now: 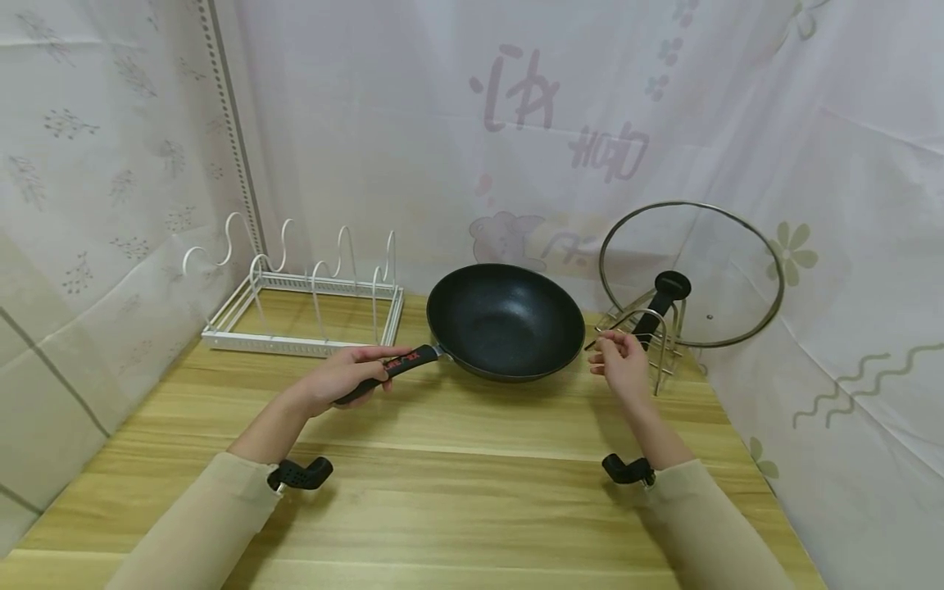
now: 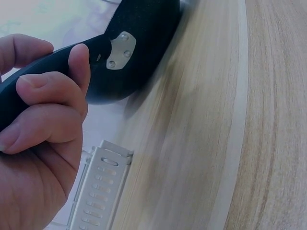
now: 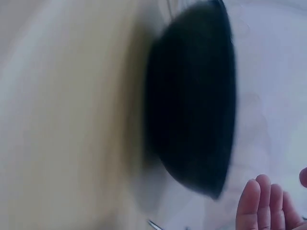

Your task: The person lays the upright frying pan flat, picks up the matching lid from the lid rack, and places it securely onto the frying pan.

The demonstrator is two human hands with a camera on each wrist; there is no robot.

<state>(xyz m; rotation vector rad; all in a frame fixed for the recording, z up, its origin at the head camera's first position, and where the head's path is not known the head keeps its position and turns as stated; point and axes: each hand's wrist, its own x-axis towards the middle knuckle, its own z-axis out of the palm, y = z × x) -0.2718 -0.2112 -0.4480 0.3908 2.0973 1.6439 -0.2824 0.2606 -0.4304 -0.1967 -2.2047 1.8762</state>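
Observation:
My left hand (image 1: 345,380) grips the black handle (image 1: 407,361) of a dark wok (image 1: 505,319), fingers curled round it in the left wrist view. The wok faces upward, low over the wooden table; whether its base touches the wood I cannot tell. Right of the wok, my right hand (image 1: 622,360) is raised in front of a metal wire rack (image 1: 661,348). In the right wrist view its fingers (image 3: 264,203) extend side by side with the thumb apart, holding nothing. A glass lid (image 1: 726,283) with a black knob (image 1: 673,285) leans upright in that rack.
A white wire rack (image 1: 302,346) with curved dividers stands at the back left, close to the wok's handle. Patterned curtains (image 1: 413,131) hang behind and beside the wooden table (image 1: 457,500). Each wrist wears a black camera mount (image 1: 304,474).

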